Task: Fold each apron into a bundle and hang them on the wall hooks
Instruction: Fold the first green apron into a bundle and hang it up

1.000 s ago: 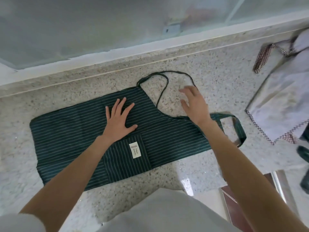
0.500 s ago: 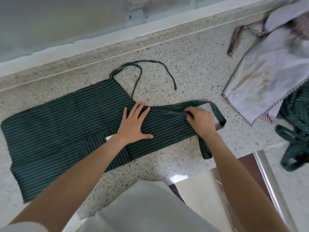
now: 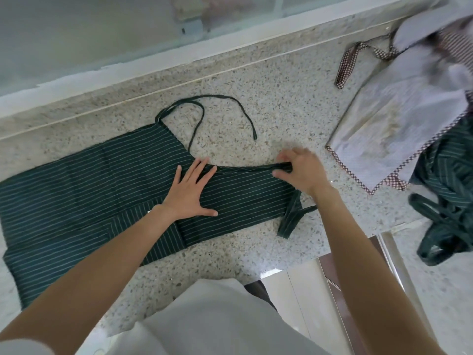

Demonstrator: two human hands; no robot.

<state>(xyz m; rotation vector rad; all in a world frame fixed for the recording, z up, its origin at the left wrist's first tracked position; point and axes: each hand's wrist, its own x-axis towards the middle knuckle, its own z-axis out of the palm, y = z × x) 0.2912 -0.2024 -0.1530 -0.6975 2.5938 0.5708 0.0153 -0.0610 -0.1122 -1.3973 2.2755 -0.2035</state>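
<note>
A dark green striped apron (image 3: 84,185) lies flat on the speckled stone counter (image 3: 268,103), its thin tie strap (image 3: 222,98) looping toward the wall. My left hand (image 3: 190,192) presses flat on the apron's middle with fingers spread. My right hand (image 3: 300,172) pinches the bib's neck strap at the apron's right end, and the strap loop (image 3: 290,219) trails below my wrist.
A white apron with red checked trim (image 3: 399,124) lies at the right. Beside it a second green striped apron (image 3: 450,196) sits crumpled at the counter's edge. A frosted window (image 3: 102,34) runs along the back. The counter's front edge ends near my body.
My right hand dropped from the tie strap to the apron's right end and took hold of the neck strap. My left hand slid right along the apron. The view shifted rightward.
</note>
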